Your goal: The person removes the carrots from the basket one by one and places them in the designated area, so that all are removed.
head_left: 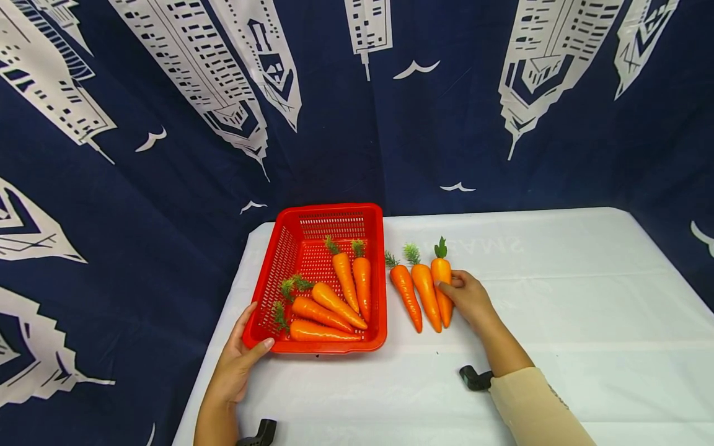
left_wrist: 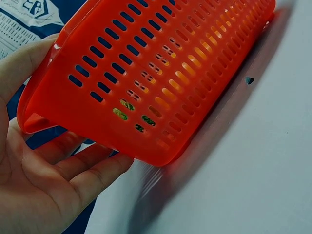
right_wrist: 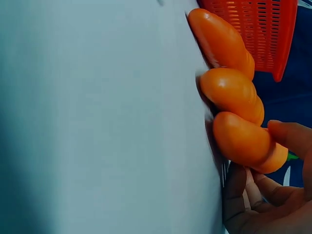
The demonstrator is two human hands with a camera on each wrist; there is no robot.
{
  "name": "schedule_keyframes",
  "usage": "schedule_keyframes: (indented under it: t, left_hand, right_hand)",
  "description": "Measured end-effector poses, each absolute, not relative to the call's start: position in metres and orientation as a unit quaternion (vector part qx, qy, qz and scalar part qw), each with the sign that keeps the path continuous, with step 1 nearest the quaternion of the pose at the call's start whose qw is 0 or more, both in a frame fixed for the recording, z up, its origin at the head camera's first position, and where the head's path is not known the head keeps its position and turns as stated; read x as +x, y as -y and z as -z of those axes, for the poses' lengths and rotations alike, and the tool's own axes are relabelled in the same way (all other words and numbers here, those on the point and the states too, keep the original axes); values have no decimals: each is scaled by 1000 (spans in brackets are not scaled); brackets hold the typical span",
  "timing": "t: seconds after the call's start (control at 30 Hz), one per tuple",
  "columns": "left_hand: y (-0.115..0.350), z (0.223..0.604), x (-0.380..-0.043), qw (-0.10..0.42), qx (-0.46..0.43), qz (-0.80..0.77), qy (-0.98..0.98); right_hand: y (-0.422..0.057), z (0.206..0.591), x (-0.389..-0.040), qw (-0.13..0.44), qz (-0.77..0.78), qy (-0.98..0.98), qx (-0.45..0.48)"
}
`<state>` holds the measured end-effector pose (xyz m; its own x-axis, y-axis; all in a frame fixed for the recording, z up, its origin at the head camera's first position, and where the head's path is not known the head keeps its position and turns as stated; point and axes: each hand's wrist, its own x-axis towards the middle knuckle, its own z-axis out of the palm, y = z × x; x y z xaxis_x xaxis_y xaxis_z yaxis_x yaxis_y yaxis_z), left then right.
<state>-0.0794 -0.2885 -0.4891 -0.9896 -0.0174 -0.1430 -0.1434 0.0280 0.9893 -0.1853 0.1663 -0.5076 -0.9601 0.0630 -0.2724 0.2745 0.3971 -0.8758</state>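
Note:
A red plastic basket [head_left: 385,297] with slotted walls holds several orange carrots [head_left: 334,305] with green tops. My left hand [head_left: 237,359] grips its near left corner; in the left wrist view, the thumb lies over the rim and the fingers [left_wrist: 100,170] reach beneath it on the outside. To the right of the basket, three carrots lie side by side on the white table. The rightmost carrot [head_left: 441,272] is pinched between the thumb and fingers of my right hand [head_left: 471,300]. Beside it lie the middle carrot [head_left: 425,291] and the left carrot [head_left: 406,294].
A white cloth covers the table [head_left: 558,297], which stretches to the right of the carrots. Behind it hangs a dark blue curtain [head_left: 435,142] printed with white buildings and birds. Black camera mounts [head_left: 475,378] sit at both wrists.

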Motion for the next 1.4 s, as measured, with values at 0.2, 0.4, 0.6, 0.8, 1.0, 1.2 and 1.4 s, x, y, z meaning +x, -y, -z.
schedule_keyframes:
  t: [0.2, 0.4, 0.6, 0.8, 1.0, 1.2, 1.4]
  left_hand:
    - [289, 489, -79, 46, -58, -696, -715]
    - [289, 490, -79, 45, -55, -697, -713]
    - [290, 490, -79, 44, -52, -697, -714]
    - [290, 491, -79, 47, -52, -696, -715]
    - [291, 491, -79, 48, -50, -695, -716]
    - [291, 491, -79, 49, -49, -695, -716]
    - [291, 490, -79, 48, -46, -694, -717]
  right_hand:
    - [-165, 508, -184, 105, 514, -846, 96]
    - [-166, 508, -184, 109, 499, -855, 87]
    - [-168, 511, -184, 119, 490, -861, 69]
    - [-170, 511, -185, 113, 482, -867, 57]
    - [-172, 510, -183, 93, 455, -884, 46]
    - [-174, 504, -179, 75, 439, -894, 54]
    - [-176, 496, -176, 53, 460, -885, 57]
